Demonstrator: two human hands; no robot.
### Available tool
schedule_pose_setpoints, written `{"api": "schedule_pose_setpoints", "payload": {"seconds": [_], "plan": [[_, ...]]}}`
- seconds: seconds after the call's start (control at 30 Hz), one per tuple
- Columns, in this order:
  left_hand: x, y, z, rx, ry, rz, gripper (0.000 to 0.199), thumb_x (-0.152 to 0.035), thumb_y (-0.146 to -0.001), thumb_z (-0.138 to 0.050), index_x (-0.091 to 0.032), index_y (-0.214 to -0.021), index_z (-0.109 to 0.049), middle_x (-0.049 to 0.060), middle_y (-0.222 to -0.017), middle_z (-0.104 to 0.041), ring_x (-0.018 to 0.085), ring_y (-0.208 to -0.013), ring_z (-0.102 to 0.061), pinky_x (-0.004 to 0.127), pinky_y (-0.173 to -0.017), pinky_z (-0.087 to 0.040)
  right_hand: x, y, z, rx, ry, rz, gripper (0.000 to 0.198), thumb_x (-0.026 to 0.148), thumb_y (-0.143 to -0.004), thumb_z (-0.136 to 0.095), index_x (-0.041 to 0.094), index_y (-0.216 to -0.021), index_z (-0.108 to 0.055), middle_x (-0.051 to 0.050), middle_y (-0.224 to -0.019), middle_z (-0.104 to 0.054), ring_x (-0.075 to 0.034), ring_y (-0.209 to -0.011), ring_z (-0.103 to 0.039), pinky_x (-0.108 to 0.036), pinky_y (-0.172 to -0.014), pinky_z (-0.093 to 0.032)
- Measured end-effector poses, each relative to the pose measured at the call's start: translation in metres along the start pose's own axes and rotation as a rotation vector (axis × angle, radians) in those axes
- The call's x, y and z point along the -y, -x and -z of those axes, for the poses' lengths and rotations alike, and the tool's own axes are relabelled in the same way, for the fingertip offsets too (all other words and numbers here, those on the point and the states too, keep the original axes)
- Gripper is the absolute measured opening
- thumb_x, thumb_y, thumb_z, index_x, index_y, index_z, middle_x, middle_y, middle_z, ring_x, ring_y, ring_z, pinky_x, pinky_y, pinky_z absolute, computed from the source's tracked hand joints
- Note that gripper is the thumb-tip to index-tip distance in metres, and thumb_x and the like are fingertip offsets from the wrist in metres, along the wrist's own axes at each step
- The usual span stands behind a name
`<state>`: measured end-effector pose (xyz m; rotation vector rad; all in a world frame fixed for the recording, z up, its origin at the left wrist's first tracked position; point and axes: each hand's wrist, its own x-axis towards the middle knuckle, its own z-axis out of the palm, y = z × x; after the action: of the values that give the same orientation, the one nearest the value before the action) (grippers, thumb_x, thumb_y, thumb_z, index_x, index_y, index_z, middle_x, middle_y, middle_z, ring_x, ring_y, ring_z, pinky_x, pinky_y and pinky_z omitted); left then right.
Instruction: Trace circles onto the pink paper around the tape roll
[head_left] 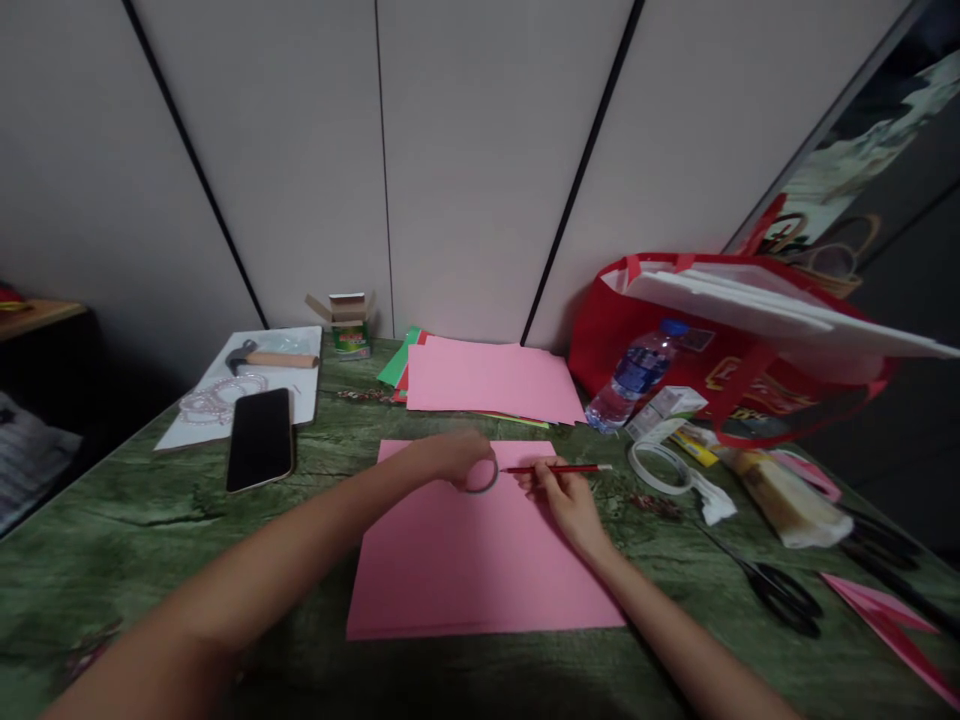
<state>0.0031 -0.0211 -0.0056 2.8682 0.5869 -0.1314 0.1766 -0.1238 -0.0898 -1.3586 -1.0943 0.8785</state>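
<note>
Nearest the camera, a bare left forearm [285, 552] slanting across a green worktop [165, 540] toward pink paper [480, 570]. Over the sheet, a blurred left hand [457, 456], narrow in grip, with fingers closed on a thin-rimmed ring [492, 486] set toward the paper's far edge. Opposite, a right hand [564, 497] with a red pencil [583, 468] pinched between thumb and fingers, tip just beside the ring. Cannot tell whether lead and paper touch.

Chief worry: a loose hold on the ring. Under a sideways push from the pencil, liable to skid and leave a stray mark. At too steep a slant, a risk of the tip riding under the rim; with too much force, of a broken point. Along the near edge, what look like layered sheets, apt to creep if dragged by the right wrist.

Beyond the right forearm [667, 625], black-handled scissors [784, 597], blades toward that arm: a possible scratch in a careless sweep. Farther back, a capped plastic bottle [634, 380] tilted beside a red bag [600, 325], likely to topple if knocked.
</note>
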Motion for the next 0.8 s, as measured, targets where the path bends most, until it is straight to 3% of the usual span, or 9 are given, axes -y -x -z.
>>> {"api": "schedule_pose_setpoints", "payload": {"seconds": [0.27,0.43,0.67,0.8], "plan": [[-0.001,0.002,0.009,0.098,-0.074,-0.049,0.029,-0.001,-0.059,-0.064,-0.017,-0.082,-0.067,-0.001,-0.073,-0.064,0.016,-0.071,-0.057,0.021,-0.062,-0.04,0.019,0.038,-0.008,0.027,0.271,0.193,0.031,0.047,-0.089,-0.043,0.02,-0.084,-0.056,-0.007,-0.08,-0.065,-0.021,-0.072,-0.062,-0.031,-0.064,-0.049],[0.001,0.001,0.008,0.082,-0.094,-0.084,0.026,0.001,-0.057,-0.062,-0.018,-0.074,-0.067,-0.002,-0.062,-0.061,0.015,-0.061,-0.054,0.021,-0.054,-0.037,0.025,0.048,-0.012,0.07,0.444,0.291,0.026,0.039,-0.091,-0.041,0.019,-0.085,-0.058,-0.006,-0.076,-0.065,-0.019,-0.066,-0.061,-0.027,-0.058,-0.047],[0.005,-0.009,0.004,0.055,-0.132,-0.114,0.023,0.001,-0.051,-0.068,-0.017,-0.065,-0.066,-0.003,-0.053,-0.057,0.013,-0.051,-0.048,0.022,-0.047,-0.032,0.038,0.054,-0.039,0.339,0.664,0.719,0.016,0.02,-0.092,-0.04,0.017,-0.097,-0.056,-0.007,-0.083,-0.066,-0.016,-0.072,-0.063,-0.025,-0.06,-0.048],[0.004,-0.01,0.004,0.035,-0.169,-0.122,0.022,0.0,-0.05,-0.072,-0.016,-0.063,-0.066,-0.002,-0.051,-0.058,0.013,-0.051,-0.049,0.023,-0.047,-0.033,0.043,0.046,-0.061,0.426,1.035,0.767,0.021,0.012,-0.09,-0.041,0.015,-0.106,-0.054,-0.012,-0.094,-0.066,-0.022,-0.08,-0.064,-0.029,-0.056,-0.048]]}}
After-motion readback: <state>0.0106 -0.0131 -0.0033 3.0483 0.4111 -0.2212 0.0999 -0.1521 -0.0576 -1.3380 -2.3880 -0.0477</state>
